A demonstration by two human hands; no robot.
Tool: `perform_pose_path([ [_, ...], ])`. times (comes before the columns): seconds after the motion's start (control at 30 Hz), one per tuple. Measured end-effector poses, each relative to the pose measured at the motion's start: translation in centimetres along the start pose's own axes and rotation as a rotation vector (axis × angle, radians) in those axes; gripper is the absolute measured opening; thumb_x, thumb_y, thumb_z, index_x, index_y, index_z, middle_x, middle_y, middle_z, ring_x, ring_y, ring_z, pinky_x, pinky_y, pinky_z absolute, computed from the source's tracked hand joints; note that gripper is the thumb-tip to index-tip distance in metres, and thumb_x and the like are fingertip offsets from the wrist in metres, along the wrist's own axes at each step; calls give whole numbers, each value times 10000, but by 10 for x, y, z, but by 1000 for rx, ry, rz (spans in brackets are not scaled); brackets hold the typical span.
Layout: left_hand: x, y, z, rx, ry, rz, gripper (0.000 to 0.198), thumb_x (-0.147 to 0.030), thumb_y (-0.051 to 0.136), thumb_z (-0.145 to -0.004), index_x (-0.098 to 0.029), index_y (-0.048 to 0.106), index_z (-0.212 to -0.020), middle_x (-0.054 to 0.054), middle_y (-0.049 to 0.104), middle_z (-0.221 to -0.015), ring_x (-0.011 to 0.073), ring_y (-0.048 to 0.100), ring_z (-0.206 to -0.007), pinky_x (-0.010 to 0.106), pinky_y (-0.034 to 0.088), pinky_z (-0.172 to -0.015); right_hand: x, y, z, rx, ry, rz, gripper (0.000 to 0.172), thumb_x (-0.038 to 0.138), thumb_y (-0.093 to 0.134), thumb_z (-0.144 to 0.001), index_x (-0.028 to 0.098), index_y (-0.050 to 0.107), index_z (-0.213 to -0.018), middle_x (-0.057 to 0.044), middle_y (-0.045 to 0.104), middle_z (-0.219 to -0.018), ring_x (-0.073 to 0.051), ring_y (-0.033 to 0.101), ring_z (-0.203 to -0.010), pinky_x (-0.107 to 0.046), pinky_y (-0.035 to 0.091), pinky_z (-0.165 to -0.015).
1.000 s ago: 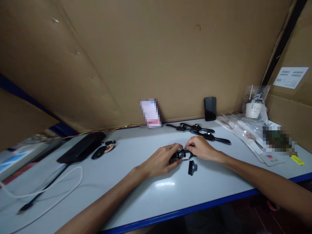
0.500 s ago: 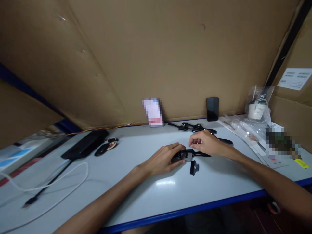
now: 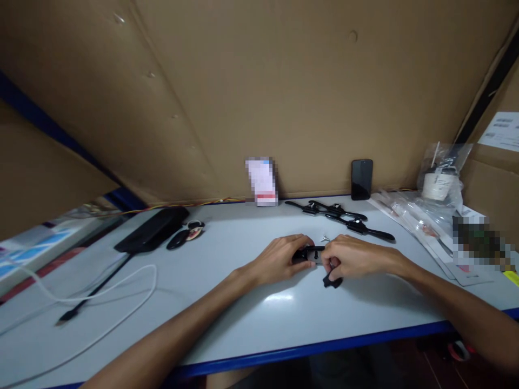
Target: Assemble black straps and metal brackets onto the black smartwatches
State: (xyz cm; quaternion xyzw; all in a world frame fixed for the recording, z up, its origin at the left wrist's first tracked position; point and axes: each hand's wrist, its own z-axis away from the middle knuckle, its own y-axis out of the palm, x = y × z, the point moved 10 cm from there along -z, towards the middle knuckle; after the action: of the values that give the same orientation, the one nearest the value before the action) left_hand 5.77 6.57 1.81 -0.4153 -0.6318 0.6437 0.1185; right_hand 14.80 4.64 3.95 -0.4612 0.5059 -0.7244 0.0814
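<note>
**One plate (image 3: 332, 277), near and right of the blade (image 3: 312, 257)**

Reference axis: the tool (image 3: 300, 254) lies on the table (image 3: 259, 324) with its long axis running left to right, roughly square to the view. The blade sits at its visible middle, between the two hands.

Left hand (image 3: 284, 256): fingers closed around the left end of the tool, thumb on the near side.

Right hand (image 3: 347, 256): thumb and fingers pinch the dark plate at the near side of the tool. This hand covers the tool's right end; whether it touches that end cannot be told. Whether the plate is clear of the table or rests on it also cannot be told.

Governing relation: the plate is offset from the blade toward the near right, so the right hand is the closer one to it. The plate's own long axis is mostly hidden by the fingers.

Far side: a small shiny fitting (image 3: 325, 239) lies just beyond the right hand. Three similar tools (image 3: 358, 226) lie farther off, to the right.
</note>
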Motion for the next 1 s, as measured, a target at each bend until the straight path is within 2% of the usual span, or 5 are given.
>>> perform_pose_path([
  [0.2, 4, 1, 0, -18, -15, 2, 295, -410, 673, -906, -212, 625, -1119, 50, 721, -1012, 231, 665, -855, 334, 485, -744, -25, -20, -11, -189, 56, -173, 94, 124, 710, -811, 180, 732, -738, 61, 564, -583, -106, 477, -561, -239, 309, -552],
  [0.5, 3, 2, 0, -10, -6, -55, 269, -450, 648, -929, -209, 612, -1042, 47, 700, -947, 235, 650, -814, 333, 466, -697, -39, -17, -20, -361, 71, -279, 69, 125, 658, -850, 166, 696, -809, 36, 632, -664, -118, 547, -624, -232, 372, -599],
  [0.67, 2, 3, 0, -13, 5, -41, 320, -419, 678, -923, -218, 600, -1159, 73, 720, -1085, 267, 681, -947, 381, 509, -795, -45, -25, -17, -371, 90, -338, 356, 55, 597, -849, 160, 713, -1169, 36, 644, -669, -122, 564, -589, -249, 435, -623],
  [0.8, 3, 3, 0, -9, -2, -21, 334, -413, 679, -925, -215, 597, -1182, 77, 721, -1111, 267, 686, -954, 389, 519, -802, -51, -23, -18, -338, 130, -359, 291, 45, 568, -863, 151, 743, -1070, 49, 595, -607, -115, 543, -535, -245, 430, -576],
  [1.0, 0, 0, 0, -21, 12, -21, 300, -431, 662, -925, -221, 619, -1135, 47, 713, -993, 236, 672, -863, 337, 495, -744, -42, -25, -17, -357, 83, -321, 191, 28, 636, -819, 159, 751, -896, 28, 661, -669, -129, 601, -650, -235, 435, -635],
])
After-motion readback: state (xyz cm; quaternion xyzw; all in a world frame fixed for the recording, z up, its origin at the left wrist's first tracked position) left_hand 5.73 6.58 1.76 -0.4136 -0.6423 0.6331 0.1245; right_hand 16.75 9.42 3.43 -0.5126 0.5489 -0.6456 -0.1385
